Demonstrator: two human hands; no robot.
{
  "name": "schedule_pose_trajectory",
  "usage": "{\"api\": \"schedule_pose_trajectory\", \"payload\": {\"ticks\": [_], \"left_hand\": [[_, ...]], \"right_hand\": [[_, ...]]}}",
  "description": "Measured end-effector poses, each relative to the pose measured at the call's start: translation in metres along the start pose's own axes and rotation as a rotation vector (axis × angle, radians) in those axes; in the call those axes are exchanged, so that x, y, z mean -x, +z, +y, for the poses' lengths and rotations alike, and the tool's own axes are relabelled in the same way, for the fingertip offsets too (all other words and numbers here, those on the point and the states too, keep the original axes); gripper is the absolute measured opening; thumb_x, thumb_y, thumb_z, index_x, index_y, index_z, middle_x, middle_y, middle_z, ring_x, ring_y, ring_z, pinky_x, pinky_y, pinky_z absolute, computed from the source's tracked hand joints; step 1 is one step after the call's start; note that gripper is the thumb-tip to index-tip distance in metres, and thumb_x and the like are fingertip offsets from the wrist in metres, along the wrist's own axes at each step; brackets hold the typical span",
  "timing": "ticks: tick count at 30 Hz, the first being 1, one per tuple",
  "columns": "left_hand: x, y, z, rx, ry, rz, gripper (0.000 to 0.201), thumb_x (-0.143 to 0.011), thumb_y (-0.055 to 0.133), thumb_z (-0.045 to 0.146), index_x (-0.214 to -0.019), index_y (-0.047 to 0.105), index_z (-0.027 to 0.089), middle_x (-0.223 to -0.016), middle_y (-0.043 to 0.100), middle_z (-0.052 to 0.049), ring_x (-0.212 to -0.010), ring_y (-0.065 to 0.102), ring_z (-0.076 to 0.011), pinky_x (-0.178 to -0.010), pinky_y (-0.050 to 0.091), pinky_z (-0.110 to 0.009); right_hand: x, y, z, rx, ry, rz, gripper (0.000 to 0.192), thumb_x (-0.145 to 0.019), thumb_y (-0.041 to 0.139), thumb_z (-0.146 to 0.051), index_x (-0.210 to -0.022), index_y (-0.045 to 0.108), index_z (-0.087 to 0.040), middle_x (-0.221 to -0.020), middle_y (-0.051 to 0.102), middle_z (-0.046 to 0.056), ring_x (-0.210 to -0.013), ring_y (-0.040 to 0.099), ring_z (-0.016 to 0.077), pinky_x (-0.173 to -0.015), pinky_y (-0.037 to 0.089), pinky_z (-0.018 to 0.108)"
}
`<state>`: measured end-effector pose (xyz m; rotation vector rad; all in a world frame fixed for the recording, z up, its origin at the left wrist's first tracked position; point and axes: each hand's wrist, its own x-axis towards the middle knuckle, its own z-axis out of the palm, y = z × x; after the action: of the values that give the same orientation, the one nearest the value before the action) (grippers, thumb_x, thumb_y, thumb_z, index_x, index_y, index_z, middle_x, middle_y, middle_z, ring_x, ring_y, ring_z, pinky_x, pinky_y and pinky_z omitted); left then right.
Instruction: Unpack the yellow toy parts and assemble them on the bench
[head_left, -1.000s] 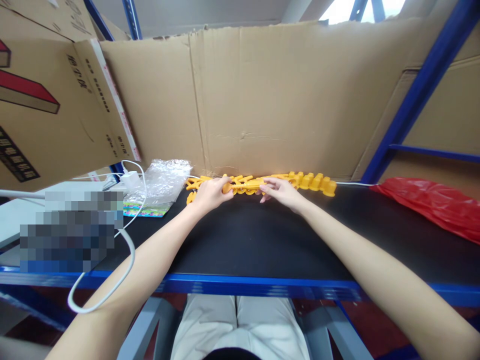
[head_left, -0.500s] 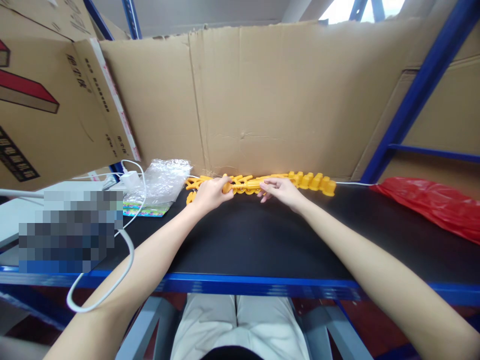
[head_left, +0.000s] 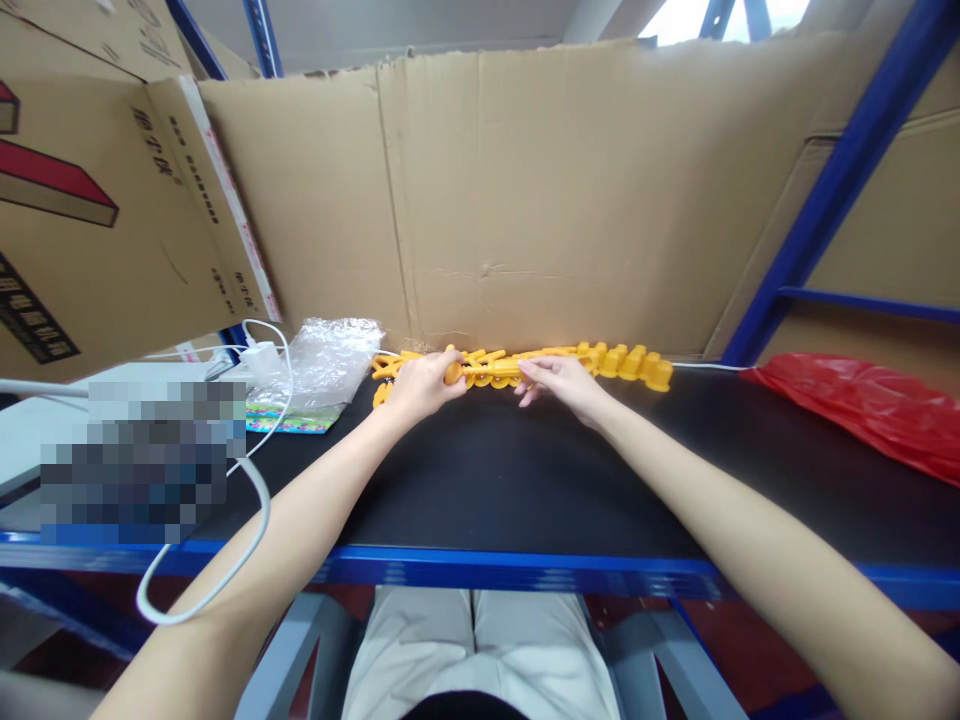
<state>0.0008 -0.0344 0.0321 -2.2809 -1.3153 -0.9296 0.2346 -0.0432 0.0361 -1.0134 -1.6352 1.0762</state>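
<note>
A yellow plastic rod-shaped piece (head_left: 491,369) runs between my hands above the back of the black tabletop. My left hand (head_left: 424,388) is closed around its left part, where a rounded yellow end shows by the thumb. At the other end, my right hand (head_left: 562,382) pinches the piece between thumb and fingers. Thin yellow sticks (head_left: 487,356) lie behind it, partly covered by the hands. Several yellow cup-like pieces (head_left: 634,365) stand in a row to the right. Round yellow pieces (head_left: 501,382) show just below the rod.
Tall cardboard (head_left: 525,200) walls off the back. Left are a clear plastic bag (head_left: 330,350), a white charger (head_left: 260,358) and a looping white cable (head_left: 264,500). A red plastic bag (head_left: 862,405) lies right. The blue table edge (head_left: 525,573) runs in front.
The rod has turned slightly between my hands, and my right fingers have shifted a little along it. The other things have stayed in place.
</note>
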Motion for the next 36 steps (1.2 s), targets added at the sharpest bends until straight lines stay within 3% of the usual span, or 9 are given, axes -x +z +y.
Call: {"api": "schedule_pose_trajectory", "payload": {"ticks": [3,7,9,13,18,21,27,36], "left_hand": [[-0.001,-0.004,0.0,0.018,-0.008,-0.054,0.038,-0.08,0.057,0.036,-0.115,0.055,0.024,-0.09,0.069,-0.004,-0.077,0.064,-0.0183,-0.064,0.043,-0.025],[-0.002,-0.007,-0.008,0.021,-0.019,-0.115,0.059,-0.083,0.052,0.041,-0.137,0.033,0.025,-0.102,0.067,-0.007,-0.086,0.063,-0.0199,-0.066,0.045,-0.026],[-0.003,-0.006,-0.015,-0.017,-0.013,-0.143,0.048,-0.083,0.05,0.035,-0.13,0.043,0.023,-0.106,0.066,-0.008,-0.092,0.062,-0.0209,-0.068,0.046,-0.028],[-0.004,0.001,-0.029,-0.098,-0.023,-0.211,0.021,-0.081,0.048,0.026,-0.094,0.064,0.02,-0.094,0.068,-0.007,-0.087,0.062,-0.0198,-0.07,0.046,-0.028],[-0.004,0.005,-0.032,-0.096,-0.018,-0.23,0.02,-0.08,0.048,0.025,-0.086,0.066,0.021,-0.088,0.069,-0.006,-0.084,0.063,-0.0199,-0.066,0.046,-0.027],[-0.004,0.005,-0.031,-0.1,-0.016,-0.233,0.021,-0.08,0.047,0.024,-0.084,0.067,0.021,-0.087,0.069,-0.006,-0.083,0.064,-0.0205,-0.065,0.046,-0.027],[-0.003,0.004,-0.029,-0.11,-0.035,-0.247,0.021,-0.08,0.047,0.026,-0.083,0.067,0.022,-0.086,0.07,-0.005,-0.082,0.065,-0.0215,-0.062,0.045,-0.027],[-0.003,0.001,-0.029,-0.169,-0.031,-0.304,0.021,-0.078,0.046,0.023,-0.083,0.067,0.021,-0.085,0.07,-0.006,-0.08,0.064,-0.0212,-0.065,0.047,-0.027]], "right_hand": [[-0.003,-0.003,0.003,0.007,-0.017,0.024,0.044,-0.071,0.066,-0.054,-0.092,0.063,-0.015,-0.072,0.068,0.005,-0.051,0.062,0.012,-0.055,0.05,0.026],[-0.01,-0.017,0.006,0.054,-0.065,0.209,0.049,-0.069,0.068,-0.051,-0.102,0.057,-0.016,-0.073,0.066,0.004,-0.048,0.057,0.0122,-0.055,0.049,0.03],[-0.014,-0.027,0.01,0.189,-0.151,0.337,0.051,-0.068,0.069,-0.05,-0.106,0.056,-0.018,-0.077,0.066,0.004,-0.051,0.057,0.0138,-0.057,0.049,0.032],[-0.018,-0.045,0.025,0.657,-0.345,0.496,0.043,-0.073,0.065,-0.046,-0.106,0.058,-0.02,-0.086,0.066,0.006,-0.064,0.058,0.0173,-0.068,0.046,0.034],[-0.023,-0.052,0.048,1.115,-0.441,0.429,0.032,-0.084,0.052,-0.035,-0.112,0.057,-0.018,-0.099,0.067,0.01,-0.087,0.059,0.0252,-0.082,0.038,0.04],[-0.027,-0.052,0.057,1.27,-0.425,0.387,0.032,-0.086,0.049,-0.028,-0.115,0.057,-0.018,-0.105,0.067,0.011,-0.098,0.057,0.0274,-0.086,0.033,0.042],[-0.031,-0.049,0.063,1.349,-0.373,0.318,0.033,-0.086,0.048,-0.024,-0.117,0.057,-0.018,-0.111,0.065,0.011,-0.104,0.056,0.0266,-0.09,0.032,0.043],[-0.03,-0.048,0.067,1.276,-0.339,0.29,0.044,-0.087,0.044,-0.03,-0.129,0.05,-0.019,-0.133,0.051,0.013,-0.122,0.046,0.0288,-0.101,0.028,0.053]]}}
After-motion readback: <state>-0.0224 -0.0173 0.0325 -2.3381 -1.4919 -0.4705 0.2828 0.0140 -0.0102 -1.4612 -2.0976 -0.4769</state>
